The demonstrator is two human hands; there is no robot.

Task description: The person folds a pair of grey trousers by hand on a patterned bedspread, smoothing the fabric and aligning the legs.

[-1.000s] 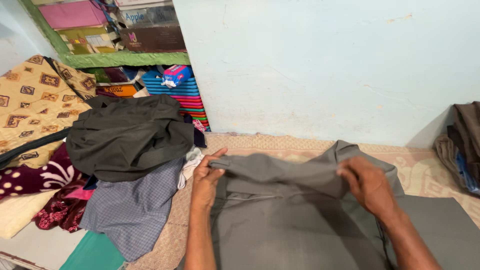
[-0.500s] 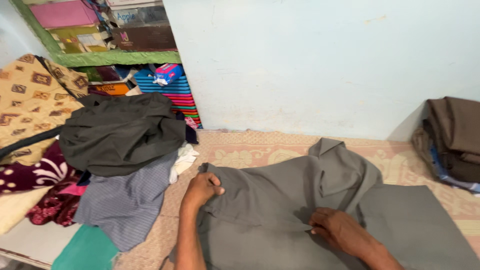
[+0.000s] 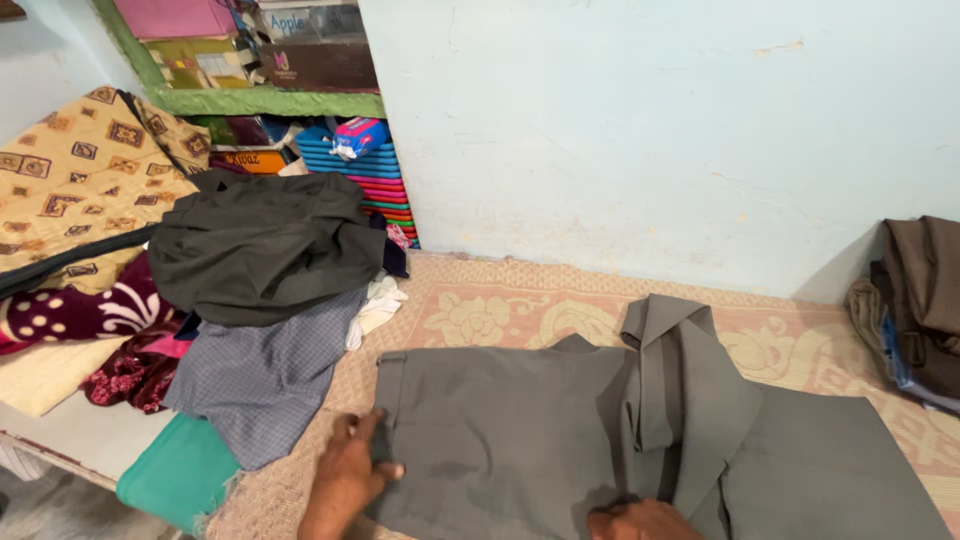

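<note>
Left hand (image 3: 350,478) sits at the near-left corner of the grey trousers (image 3: 520,440), fingers curled over the cloth edge and pinching it, which looks like it pins that waistband side flat. Right hand (image 3: 640,522) is mostly cut off at the bottom of the view, resting on the fabric just below the folded-over flap (image 3: 670,380); can't tell if it's gripping or only pressing. So the hands are well apart, one on each part of the garment.

The trousers lie spread on the patterned mat (image 3: 500,310), with bare mat behind them up to the blue wall (image 3: 650,130). Left side is tight: a clothes heap (image 3: 260,250) almost touches the trousers. Folded dark garments (image 3: 920,300) are stacked at far right.
</note>
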